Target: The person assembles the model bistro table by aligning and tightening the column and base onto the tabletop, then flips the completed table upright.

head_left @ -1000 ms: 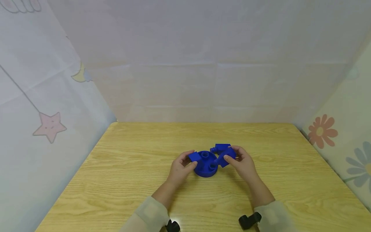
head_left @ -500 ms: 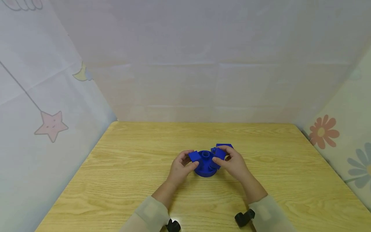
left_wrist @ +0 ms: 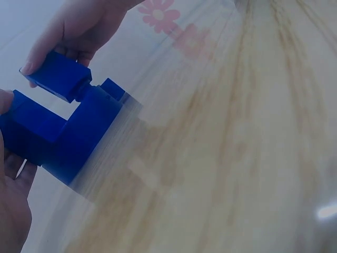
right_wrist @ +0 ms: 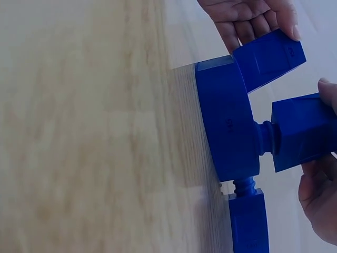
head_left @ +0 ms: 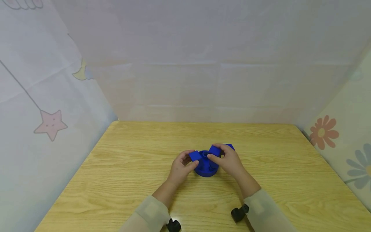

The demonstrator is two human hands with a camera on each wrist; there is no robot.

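On the wooden counter (head_left: pixel 130 180), roughly midway between its left and right edges and nearer the person than the far wall, sits a round blue base (head_left: pixel 205 170) with sockets in its top. Its flat underside rests on the wood, as the right wrist view shows (right_wrist: pixel 224 126).

At the base's left side, the left hand (head_left: pixel 180 168) has its fingers and thumb curled round a blue block (head_left: pixel 195 156) that stands on the base. In the right wrist view the same block (right_wrist: pixel 268 58) juts from the base's top with the fingertips (right_wrist: pixel 287 26) wrapped over its far end.

From the right, the right hand (head_left: pixel 229 162) pinches a second blue block (head_left: pixel 214 150) between thumb and fingers. This block has a round peg (right_wrist: pixel 263 138), and the right wrist view shows the peg entering a socket in the base's top, with the block's body (right_wrist: pixel 305 132) a little clear of the base. In the left wrist view the same block (left_wrist: pixel 55 76) is held at its outer end by the right hand (left_wrist: pixel 84 26), its peg meeting the base (left_wrist: pixel 68 137).

Just beyond the right hand a third blue block (head_left: pixel 230 146) is partly hidden by the fingers. In the right wrist view a block with its own peg (right_wrist: pixel 247 221) lies close against the base's rim; whether it touches cannot be told.

Pale sleeves (head_left: pixel 150 211) cover both forearms, each with a small black camera mount (head_left: pixel 239 213) at the wrist. Light fabric walls printed with a pink star (head_left: pixel 50 124) on the left and flowers (head_left: pixel 321 131) on the right close in the counter.
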